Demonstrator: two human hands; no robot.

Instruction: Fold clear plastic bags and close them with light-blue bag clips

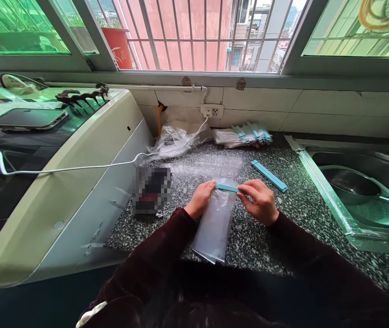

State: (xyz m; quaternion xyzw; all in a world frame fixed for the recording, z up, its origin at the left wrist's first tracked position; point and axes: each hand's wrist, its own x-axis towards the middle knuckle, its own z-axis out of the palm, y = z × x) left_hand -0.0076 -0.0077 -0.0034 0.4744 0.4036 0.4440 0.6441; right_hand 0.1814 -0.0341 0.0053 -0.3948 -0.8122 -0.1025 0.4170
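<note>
A blue bag-sealing clip (227, 187) lies across the upper part of a clear plastic bag (215, 223), which hangs down toward the counter's front edge. My left hand (201, 198) is closed on the clip's left end, with the bag's edge beside its fingers. At the right end, my right hand (259, 200) pinches the same clip between thumb and fingers. Several more blue sealing clips (269, 176) lie side by side on the counter, just beyond my right hand.
At the wall sit clipped plastic bags (244, 135) and a heap of clear plastic (181, 139). A blurred dark object (151, 190) stands left of my hands. A white cable (88, 168) runs to the socket (211, 111). The sink (338, 214) holding a pan (348, 181) is at right.
</note>
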